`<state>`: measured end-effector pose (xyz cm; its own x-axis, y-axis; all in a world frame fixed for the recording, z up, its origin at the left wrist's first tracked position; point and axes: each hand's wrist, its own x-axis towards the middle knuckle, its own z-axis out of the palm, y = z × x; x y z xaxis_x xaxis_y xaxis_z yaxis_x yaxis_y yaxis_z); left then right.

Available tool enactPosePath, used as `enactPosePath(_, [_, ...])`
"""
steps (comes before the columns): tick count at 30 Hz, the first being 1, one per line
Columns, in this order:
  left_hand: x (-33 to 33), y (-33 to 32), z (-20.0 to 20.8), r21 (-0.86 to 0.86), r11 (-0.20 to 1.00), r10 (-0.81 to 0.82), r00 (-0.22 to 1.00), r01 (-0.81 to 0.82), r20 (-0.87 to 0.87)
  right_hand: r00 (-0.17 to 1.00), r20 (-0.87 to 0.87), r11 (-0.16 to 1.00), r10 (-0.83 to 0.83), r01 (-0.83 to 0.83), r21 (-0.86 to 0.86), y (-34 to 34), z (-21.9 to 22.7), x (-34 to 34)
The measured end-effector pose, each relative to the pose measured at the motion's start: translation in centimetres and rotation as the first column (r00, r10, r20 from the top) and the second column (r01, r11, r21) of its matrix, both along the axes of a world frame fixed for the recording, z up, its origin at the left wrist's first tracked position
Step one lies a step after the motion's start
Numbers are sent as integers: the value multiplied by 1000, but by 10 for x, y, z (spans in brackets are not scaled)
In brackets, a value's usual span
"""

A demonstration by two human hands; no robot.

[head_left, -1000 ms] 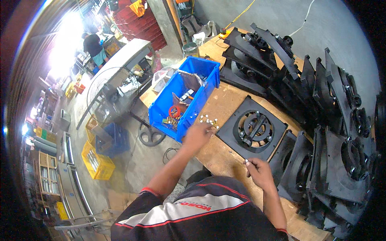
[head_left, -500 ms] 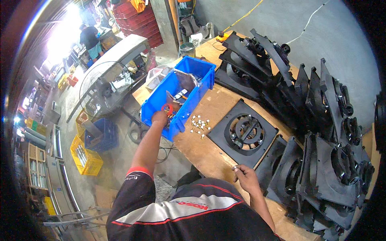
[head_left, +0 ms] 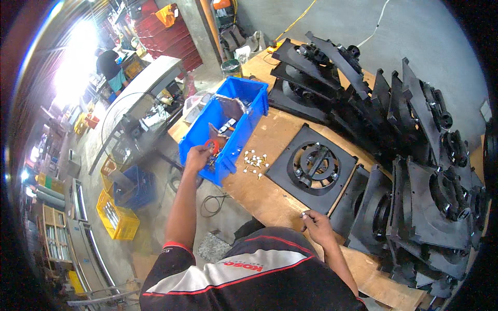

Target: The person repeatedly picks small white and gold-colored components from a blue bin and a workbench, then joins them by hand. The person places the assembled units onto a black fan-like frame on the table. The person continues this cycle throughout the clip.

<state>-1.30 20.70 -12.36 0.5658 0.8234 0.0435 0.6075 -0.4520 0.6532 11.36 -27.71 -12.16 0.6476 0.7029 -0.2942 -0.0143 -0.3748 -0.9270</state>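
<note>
My left hand [head_left: 197, 158] is over the near end of a blue plastic bin [head_left: 224, 171], its fingers drawn together beside a red ring [head_left: 212, 145]. Whatever those fingers grip is too small to make out. Close to the table's front edge, my right hand [head_left: 317, 228] pinches a small white-tipped piece [head_left: 303, 214] between thumb and finger. Ahead of it a square black fan frame [head_left: 282, 165] with a round slotted centre lies flat on the wooden table [head_left: 249, 194]. Several small white-headed brass-coloured pieces [head_left: 254, 159] are scattered between bin and frame.
Many black fan frames [head_left: 436, 207] lean in stacks along the right and far side. On the left stand a pedestal fan [head_left: 127, 127], a yellow crate [head_left: 118, 223] and a blue crate [head_left: 137, 189]. A person [head_left: 110, 67] works far off at the upper left.
My left hand has come up and slightly back from inside the blue bin to its near end. My right hand keeps its pinch in about the same place. The view has shifted slightly.
</note>
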Motion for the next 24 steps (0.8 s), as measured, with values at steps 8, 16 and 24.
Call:
enactPosePath(8, [-1,-39,45,-319,948,150,905,-17,398,983,162,995,92,-84,-55,19,26,-1])
enactPosePath(16, [-6,-219,108,-563,447,-166,683,695,711,844,535,938,-23,-168,305,68,90,-5])
enactPosePath(24, [15,-261,135,-605,202,-335,635,770,696,921,389,849,-25,-186,495,55,104,-7])
